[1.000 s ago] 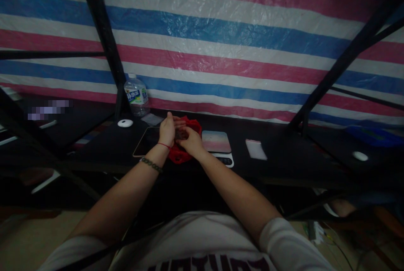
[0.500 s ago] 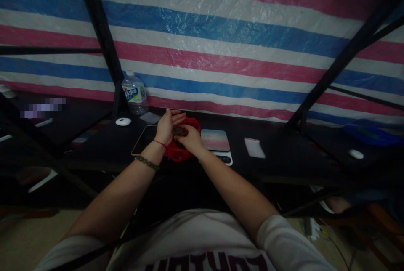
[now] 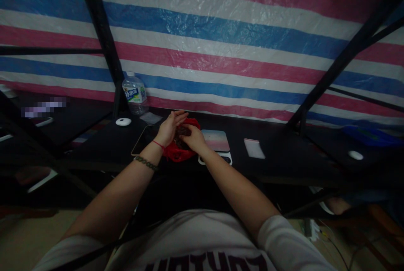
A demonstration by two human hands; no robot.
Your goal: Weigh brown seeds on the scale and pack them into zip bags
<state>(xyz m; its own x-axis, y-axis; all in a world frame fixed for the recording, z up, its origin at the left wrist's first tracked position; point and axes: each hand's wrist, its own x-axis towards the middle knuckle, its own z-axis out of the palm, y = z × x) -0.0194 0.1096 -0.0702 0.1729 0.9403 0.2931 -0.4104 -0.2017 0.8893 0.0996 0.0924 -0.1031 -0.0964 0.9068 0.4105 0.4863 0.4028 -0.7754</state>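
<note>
A red plastic bag [image 3: 178, 156] lies open on the black table, with small dark brown pieces [image 3: 182, 131] inside whose kind I cannot make out. On the bag's left side my left hand [image 3: 169, 128] is open, fingers stretched out and palm turned toward the bag. My right hand [image 3: 193, 139] reaches in from the right, its fingers curled down into the brown pieces. Its fingertips are partly hidden there. Just right of the bag is a kitchen scale [image 3: 216, 141], partly covered by my right wrist. A dark flat panel with a pale rim [image 3: 145, 139] lies under my left wrist.
Behind the panel stand a clear plastic bottle [image 3: 135, 93] and a small clear bag [image 3: 150, 118]. A white oval device [image 3: 123, 122] is at the left. Right of the scale lies a small zip bag [image 3: 254, 148]. Black frame bars [image 3: 104, 39] rise before a striped sheet [image 3: 217, 60].
My right hand has shifted slightly right and down, with its fingers lower among the brown pieces. My left hand has tilted a little, and more of the brown pieces show between the hands.
</note>
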